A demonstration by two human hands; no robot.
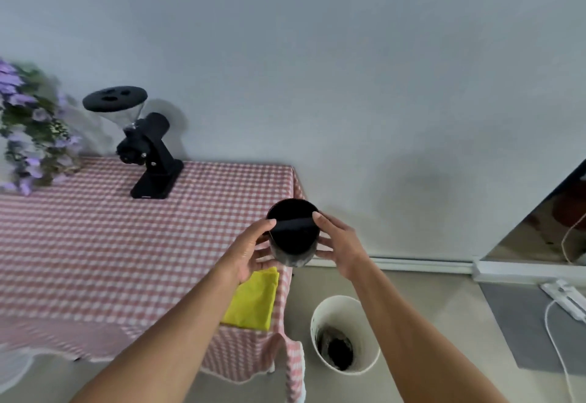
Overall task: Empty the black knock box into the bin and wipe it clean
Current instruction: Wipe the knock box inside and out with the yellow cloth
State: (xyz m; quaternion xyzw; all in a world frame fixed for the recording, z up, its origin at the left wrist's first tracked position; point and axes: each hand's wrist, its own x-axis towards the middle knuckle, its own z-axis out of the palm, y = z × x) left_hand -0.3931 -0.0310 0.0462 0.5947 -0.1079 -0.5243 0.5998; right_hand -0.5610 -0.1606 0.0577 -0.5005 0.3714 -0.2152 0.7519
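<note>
Upright black knock box (pixel 293 239), mouth up, in grasp of left hand (pixel 250 252) and right hand (pixel 341 244).

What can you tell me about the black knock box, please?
The black knock box is a round matte cylinder, open-topped, with a dark bar across the mouth; its lower wall looks greyish. It is held upright by the corner of the checked table, the left hand and right hand gripping opposite sides.

Looks like a home coffee corner: pink gingham tablecloth (pixel 95 244) against plain wall (pixel 348 54), black coffee grinder (pixel 142 149), purple flowers (pixel 28 127), white bin (pixel 342 310) on floor (pixel 428 323), power strip (pixel 564 298) nearby.
</note>
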